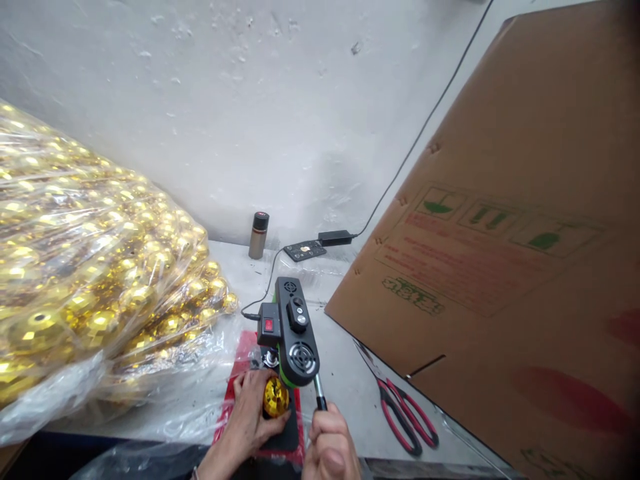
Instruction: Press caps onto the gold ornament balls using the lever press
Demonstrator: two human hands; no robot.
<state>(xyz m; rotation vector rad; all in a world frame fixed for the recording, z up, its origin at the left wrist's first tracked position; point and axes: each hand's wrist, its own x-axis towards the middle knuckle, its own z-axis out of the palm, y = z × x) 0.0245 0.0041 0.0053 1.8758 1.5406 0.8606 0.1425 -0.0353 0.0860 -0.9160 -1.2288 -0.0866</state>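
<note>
My left hand [250,417] clamped on gold faceted ball [275,397] under small black press [295,333], my right hand [331,443] gripping its lever [319,392], near bench [345,373] edge

Gold faceted ball [275,397]; black-green press [295,333]; red-handled scissors [405,417].

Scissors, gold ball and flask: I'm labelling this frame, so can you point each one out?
scissors [406,419], head view, on the red handles.
gold ball [275,397], head view, on its faceted face.
flask [259,236], head view, on its metal body.
</note>
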